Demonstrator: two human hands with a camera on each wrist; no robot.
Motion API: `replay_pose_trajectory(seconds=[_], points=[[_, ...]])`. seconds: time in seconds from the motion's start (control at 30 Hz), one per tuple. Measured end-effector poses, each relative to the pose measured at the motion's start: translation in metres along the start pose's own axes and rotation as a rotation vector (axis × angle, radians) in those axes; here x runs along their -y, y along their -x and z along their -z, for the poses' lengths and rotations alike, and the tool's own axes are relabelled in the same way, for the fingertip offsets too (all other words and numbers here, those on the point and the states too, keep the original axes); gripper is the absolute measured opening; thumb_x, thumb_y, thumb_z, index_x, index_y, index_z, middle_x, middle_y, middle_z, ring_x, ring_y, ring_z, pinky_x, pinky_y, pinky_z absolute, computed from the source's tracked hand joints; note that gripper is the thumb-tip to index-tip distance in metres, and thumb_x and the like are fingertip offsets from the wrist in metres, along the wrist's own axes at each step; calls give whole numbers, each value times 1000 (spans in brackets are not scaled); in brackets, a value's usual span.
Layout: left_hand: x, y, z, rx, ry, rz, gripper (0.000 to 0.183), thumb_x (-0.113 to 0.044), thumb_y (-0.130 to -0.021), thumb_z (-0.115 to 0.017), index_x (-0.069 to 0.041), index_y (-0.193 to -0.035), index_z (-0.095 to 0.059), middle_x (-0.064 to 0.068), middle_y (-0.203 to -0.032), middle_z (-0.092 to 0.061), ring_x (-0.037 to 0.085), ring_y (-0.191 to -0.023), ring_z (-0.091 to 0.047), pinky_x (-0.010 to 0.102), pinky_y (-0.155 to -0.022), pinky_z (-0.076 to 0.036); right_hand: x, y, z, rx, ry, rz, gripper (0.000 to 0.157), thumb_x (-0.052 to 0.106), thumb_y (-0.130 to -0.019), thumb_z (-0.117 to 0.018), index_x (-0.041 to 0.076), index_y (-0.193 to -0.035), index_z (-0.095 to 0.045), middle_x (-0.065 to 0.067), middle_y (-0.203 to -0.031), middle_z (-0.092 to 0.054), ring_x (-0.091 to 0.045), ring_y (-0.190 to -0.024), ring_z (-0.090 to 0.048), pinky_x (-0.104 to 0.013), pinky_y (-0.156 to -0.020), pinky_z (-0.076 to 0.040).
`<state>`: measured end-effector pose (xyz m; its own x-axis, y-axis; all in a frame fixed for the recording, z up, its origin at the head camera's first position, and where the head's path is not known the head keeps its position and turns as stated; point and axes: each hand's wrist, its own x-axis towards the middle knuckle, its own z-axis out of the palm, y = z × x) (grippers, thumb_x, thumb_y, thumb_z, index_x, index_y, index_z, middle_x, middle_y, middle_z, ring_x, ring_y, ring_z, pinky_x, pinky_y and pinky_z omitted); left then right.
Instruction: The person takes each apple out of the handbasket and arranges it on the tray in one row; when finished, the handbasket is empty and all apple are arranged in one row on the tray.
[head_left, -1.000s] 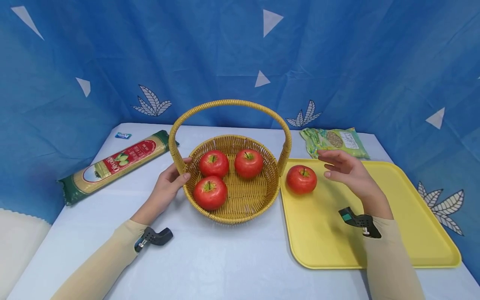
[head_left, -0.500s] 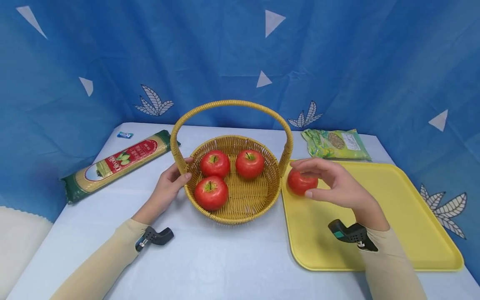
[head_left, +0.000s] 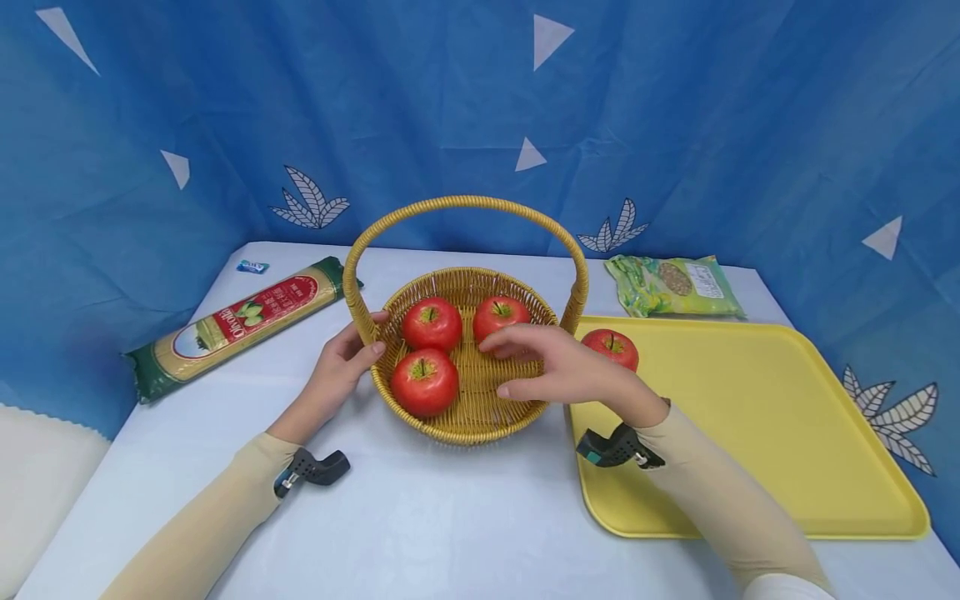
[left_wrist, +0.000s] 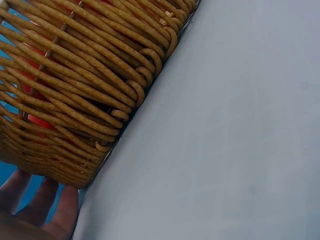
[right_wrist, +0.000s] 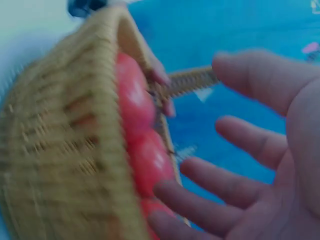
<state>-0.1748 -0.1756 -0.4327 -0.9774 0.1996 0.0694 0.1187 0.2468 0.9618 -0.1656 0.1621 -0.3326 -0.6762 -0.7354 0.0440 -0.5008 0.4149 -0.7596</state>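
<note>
In the head view a yellow wicker basket [head_left: 465,437] with a tall arched handle stands mid-table. Three red apples lie inside: one at the back left [head_left: 432,323], one at the front left [head_left: 425,385] and one at the back right [head_left: 498,312]. My left hand [head_left: 336,375] grips the basket's left side at the handle's foot, thumb at the rim; the left wrist view has its fingers [left_wrist: 64,212] against the weave. Over the basket's right half hovers my right hand [head_left: 566,367], fingers spread and nothing in it. A fourth red apple [head_left: 613,345] sits on the yellow tray [head_left: 765,425], partly behind that hand.
A long spaghetti pack [head_left: 243,327] lies slantwise at the left, with a small blue wrapped packet [head_left: 252,267] behind it. Beyond the tray is a green food bag [head_left: 675,287]. A blue curtain [head_left: 420,100] hangs around the back and sides of the table.
My right hand has swung left from above the tray, past the apple there, to over the basket. The left hand keeps its grip, and the apples stay where they were.
</note>
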Motion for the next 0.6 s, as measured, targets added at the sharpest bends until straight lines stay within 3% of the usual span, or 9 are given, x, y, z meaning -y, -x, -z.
replay_pose_trajectory(seconds=[0.17, 0.4, 0.5, 0.6], points=[[0, -1, 0, -4, 18, -10, 49, -22, -106, -54, -15, -153, -44, 14, -160, -43, 34, -147, -43, 11, -97, -47, 1, -26, -23, 23, 84, -38, 59, 27, -91, -74, 9, -144, -55, -11, -143, -61, -31, -121, -66, -47, -101, -56], [-1, -1, -1, 0, 21, -9, 49, -21, -106, -54, -14, -154, -44, 13, -160, -43, 33, -146, -43, 11, -99, -46, 5, -50, -48, 30, 153, -106, 58, 34, -93, -72, 18, -146, -54, -2, -144, -61, -20, -128, -59, -42, -106, -53], [0, -1, -1, -6, 8, -4, 49, -22, -106, -54, -15, -154, -44, 11, -160, -44, 32, -146, -44, 20, -106, -47, 6, -57, -55, 7, 169, -122, 57, 34, -92, -72, 19, -144, -56, -2, -141, -62, -20, -130, -57, -42, -108, -52], [0, -1, 0, -8, 7, 1, 50, -23, -106, -54, -15, -154, -44, 11, -160, -44, 31, -147, -43, 39, -115, -45, 8, -61, -60, -2, 153, -139, 58, 34, -90, -75, 21, -145, -57, -5, -140, -60, -22, -130, -55, -43, -105, -54]])
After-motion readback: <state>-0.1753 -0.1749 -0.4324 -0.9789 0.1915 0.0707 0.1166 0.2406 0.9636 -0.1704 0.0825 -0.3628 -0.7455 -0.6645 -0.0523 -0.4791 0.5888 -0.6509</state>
